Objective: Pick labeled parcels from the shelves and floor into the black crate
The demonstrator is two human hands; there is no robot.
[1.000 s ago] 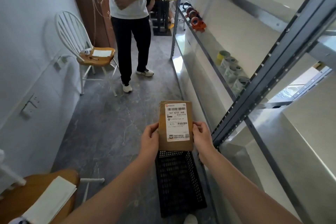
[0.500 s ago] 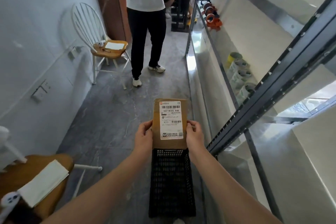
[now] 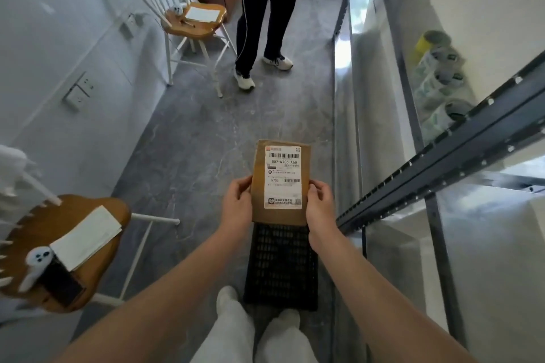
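Hands point(image 3: 237, 206) point(image 3: 320, 209) hold labeled parcel point(image 3: 280, 184) above black crate point(image 3: 281, 268).

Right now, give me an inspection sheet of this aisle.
Surface: grey floor, bare ahead of the crate.
Job's things: brown parcel, label up, held above the black crate; crate on the floor and looks empty.
Clutter: two chairs carrying paper and small items; tape rolls on the shelf.
Hands: left hand and right hand grip the parcel's side edges.
Cables: nothing seen.
Surroundings: a bystander's legs ahead; wall sockets on the left.
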